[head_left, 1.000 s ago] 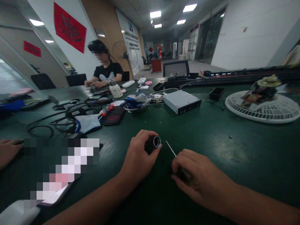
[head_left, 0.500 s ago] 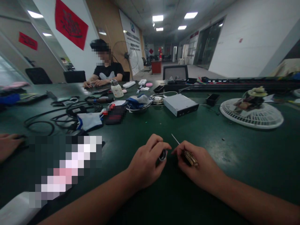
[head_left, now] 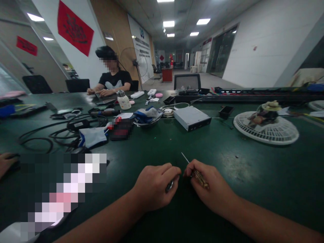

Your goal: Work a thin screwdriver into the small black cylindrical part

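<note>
My left hand (head_left: 157, 185) is closed around a small round metal piece (head_left: 169, 185), most of which the fingers cover. Just to its right, my right hand (head_left: 210, 182) grips a screwdriver (head_left: 201, 179) by its ridged, brass-coloured handle. The thin shaft points up and to the left, away from me. A narrow gap separates the two hands, and the screwdriver's tip touches nothing I can see. Both hands are low over the dark green table (head_left: 162, 145).
Ahead lies a grey disc drive (head_left: 192, 118), with a bowl of blue-and-white cloth (head_left: 147, 116) beside it. A white fan grille (head_left: 265, 128) is at right. Black cables (head_left: 53, 135) coil at left. Another person (head_left: 113, 79) sits across the table; someone's hand (head_left: 6, 163) shows at the left edge.
My left hand has turned over the metal piece, so its round opening no longer faces me. The fingers are curled tighter. The whole view has shifted slightly; the screwdriver stays in my right hand.
</note>
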### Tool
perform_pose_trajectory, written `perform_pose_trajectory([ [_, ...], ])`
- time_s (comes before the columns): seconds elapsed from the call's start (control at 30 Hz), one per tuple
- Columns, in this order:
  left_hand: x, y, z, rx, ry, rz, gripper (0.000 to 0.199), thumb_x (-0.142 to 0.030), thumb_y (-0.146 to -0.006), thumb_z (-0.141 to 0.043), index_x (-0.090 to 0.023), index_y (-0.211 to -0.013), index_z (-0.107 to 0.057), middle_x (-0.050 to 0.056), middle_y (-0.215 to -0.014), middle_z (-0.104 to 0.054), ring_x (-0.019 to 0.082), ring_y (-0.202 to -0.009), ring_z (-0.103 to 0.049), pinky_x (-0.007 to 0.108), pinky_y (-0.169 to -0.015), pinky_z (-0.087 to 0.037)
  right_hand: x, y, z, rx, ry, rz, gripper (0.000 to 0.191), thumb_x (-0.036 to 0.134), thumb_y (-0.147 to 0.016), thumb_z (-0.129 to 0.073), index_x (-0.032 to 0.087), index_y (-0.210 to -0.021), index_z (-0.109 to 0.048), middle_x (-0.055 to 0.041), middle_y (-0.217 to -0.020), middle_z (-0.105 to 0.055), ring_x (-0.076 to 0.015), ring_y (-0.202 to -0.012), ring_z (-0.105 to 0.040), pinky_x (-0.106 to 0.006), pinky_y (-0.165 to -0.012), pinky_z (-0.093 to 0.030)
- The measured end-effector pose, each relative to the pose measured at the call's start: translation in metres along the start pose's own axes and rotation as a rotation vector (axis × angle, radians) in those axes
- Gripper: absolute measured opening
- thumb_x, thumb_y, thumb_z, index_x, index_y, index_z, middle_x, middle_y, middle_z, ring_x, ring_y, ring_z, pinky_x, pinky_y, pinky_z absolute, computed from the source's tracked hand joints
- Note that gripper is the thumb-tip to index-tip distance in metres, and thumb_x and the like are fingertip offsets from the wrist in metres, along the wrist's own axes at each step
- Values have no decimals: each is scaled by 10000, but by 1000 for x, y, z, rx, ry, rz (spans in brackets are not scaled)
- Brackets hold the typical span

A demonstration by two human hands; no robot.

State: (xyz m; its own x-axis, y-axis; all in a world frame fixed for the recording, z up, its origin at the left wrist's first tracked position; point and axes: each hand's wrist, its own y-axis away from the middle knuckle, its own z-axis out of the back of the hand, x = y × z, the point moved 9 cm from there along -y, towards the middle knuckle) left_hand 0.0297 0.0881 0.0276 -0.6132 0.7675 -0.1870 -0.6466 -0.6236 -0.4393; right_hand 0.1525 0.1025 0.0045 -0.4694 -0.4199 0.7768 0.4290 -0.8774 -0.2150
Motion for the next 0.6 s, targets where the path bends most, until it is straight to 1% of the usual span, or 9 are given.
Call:
perform_pose_trajectory([
  [0.1, -1, -1, -5, 42, -27, -22, 112, -180, -924, -513, -212, -981, -604, -7, -768, -638, 144, -616, -595, 277, -519, -398, 1, -1, 0, -8, 13, 7, 291, -30, -770, -500, 207, -925, -570, -3, -890, -637, -169, -841, -624, -312, -757, -467],
  [0.23, 2, -1, -9, 75, -40, 8, 116, -167, -908, -519, -206, -965, -612, -1, -774, -659, 150, -645, -626, 274, -547, -423, 3, 0, 1, -6, 8, 13, 297, -28, -781, -516, 209, -948, -581, -1, -901, -650, -165, -841, -632, -302, -753, -474],
  [0.33, 1, -1, -10, 92, -40, -1, 134, -158, -897, -519, -200, -973, -621, 7, -787, -674, 148, -650, -629, 267, -549, -430, 3, 1, 2, -11, 2, 4, 285, -19, -792, -528, 212, -950, -582, 4, -897, -658, -160, -832, -635, -293, -741, -474],
  [0.6, -3, -2, -7, 79, -9, -3, 207, -139, -865, -530, -201, -1028, -641, 13, -795, -694, 147, -661, -649, 253, -563, -469, 4, 0, 2, -10, -6, 29, 264, -9, -802, -542, 216, -936, -574, 10, -891, -657, -155, -820, -637, -281, -729, -479],
])
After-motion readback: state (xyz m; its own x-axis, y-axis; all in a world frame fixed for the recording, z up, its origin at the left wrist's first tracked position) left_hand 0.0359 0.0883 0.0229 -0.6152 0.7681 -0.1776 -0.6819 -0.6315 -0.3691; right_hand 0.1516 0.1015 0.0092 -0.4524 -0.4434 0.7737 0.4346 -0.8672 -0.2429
